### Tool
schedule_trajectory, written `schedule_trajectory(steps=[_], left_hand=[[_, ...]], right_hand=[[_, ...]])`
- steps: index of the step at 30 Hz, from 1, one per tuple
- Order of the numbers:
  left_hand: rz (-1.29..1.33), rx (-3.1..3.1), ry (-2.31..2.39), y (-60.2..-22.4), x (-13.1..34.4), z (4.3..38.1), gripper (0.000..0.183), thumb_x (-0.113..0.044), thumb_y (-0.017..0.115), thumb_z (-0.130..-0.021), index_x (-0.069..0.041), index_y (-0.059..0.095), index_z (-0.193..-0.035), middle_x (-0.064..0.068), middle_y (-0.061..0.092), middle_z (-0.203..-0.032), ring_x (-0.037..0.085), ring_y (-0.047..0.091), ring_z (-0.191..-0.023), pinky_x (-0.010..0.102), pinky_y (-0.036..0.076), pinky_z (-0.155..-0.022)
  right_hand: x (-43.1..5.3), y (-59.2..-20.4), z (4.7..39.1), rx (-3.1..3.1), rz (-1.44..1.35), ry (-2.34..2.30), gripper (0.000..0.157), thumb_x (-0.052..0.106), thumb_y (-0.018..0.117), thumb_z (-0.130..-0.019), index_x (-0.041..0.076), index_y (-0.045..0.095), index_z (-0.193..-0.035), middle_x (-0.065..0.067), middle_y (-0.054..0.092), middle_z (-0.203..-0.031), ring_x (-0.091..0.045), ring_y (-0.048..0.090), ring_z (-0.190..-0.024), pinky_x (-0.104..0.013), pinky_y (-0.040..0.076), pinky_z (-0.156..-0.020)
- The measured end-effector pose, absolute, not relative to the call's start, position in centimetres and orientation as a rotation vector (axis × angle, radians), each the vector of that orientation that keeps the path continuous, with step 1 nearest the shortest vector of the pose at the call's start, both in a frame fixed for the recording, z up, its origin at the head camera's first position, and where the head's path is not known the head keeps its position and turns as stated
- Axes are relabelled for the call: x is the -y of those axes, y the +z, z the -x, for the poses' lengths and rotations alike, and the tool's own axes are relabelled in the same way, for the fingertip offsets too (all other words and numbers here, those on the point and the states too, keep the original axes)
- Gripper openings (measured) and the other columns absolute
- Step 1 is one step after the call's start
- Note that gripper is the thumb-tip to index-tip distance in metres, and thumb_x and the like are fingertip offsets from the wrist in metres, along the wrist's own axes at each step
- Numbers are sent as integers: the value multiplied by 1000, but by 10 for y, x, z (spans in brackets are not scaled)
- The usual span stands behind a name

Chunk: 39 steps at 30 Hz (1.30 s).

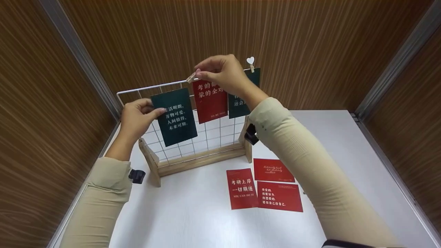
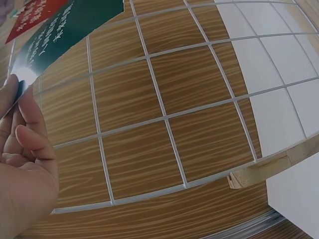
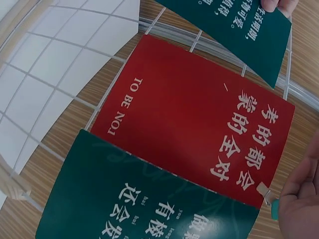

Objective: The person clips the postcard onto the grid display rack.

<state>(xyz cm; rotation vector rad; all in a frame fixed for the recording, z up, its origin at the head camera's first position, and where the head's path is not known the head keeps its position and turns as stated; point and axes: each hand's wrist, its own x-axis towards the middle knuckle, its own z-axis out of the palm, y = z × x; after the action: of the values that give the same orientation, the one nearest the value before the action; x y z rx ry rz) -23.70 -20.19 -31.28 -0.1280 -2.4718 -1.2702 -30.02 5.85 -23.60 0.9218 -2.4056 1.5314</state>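
My left hand (image 1: 135, 119) pinches the left edge of a dark green card (image 1: 175, 120) with white lettering, holding it in front of the wire grid (image 1: 206, 134). In the left wrist view, thumb and fingers grip that card's edge. My right hand (image 1: 229, 74) pinches a small wooden clip (image 1: 191, 78) near the grid's top bar, above the gap between the green card and a red card (image 1: 211, 106). The red card hangs from the grid, with a wooden clip (image 3: 263, 190) at its top edge. Beside it hangs another green card (image 1: 239, 106), under a white heart clip (image 1: 250, 62).
The grid stands in a wooden base (image 1: 203, 160) on a white table (image 1: 172, 213). Three red cards lie in front: an upright one (image 1: 242, 189) and two sideways ones (image 1: 274, 170). Wood-grain panels (image 1: 310, 51) enclose the table at the back and sides.
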Motion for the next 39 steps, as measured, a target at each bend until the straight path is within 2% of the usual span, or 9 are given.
schedule_trajectory(steps=[14,22,39], left_hand=[[148,2421,-1272,-307,198,241,25,-19,72,-86,-1,68,-103,11,71,-93,15,65,-82,25,48,-78],[153,2418,-1270,-302,193,241,26,-19,72,-86,-2,69,-104,11,71,-94,14,63,-81,26,47,-77],[141,2425,-1271,-299,187,243,27,-20,73,-85,-3,70,-106,11,71,-97,19,66,-87,32,49,-85]], right_hand=[[-51,-235,304,2488,-788,1446,28,26,70,-87,13,71,-111,4,70,-99,-8,62,-88,-25,49,-81],[-49,-230,305,2520,-758,1405,22,23,69,-88,12,72,-107,3,70,-96,-8,61,-86,-25,48,-80],[-37,-219,301,2623,-692,1234,21,24,65,-90,15,73,-107,4,70,-99,-8,61,-88,-26,47,-82]])
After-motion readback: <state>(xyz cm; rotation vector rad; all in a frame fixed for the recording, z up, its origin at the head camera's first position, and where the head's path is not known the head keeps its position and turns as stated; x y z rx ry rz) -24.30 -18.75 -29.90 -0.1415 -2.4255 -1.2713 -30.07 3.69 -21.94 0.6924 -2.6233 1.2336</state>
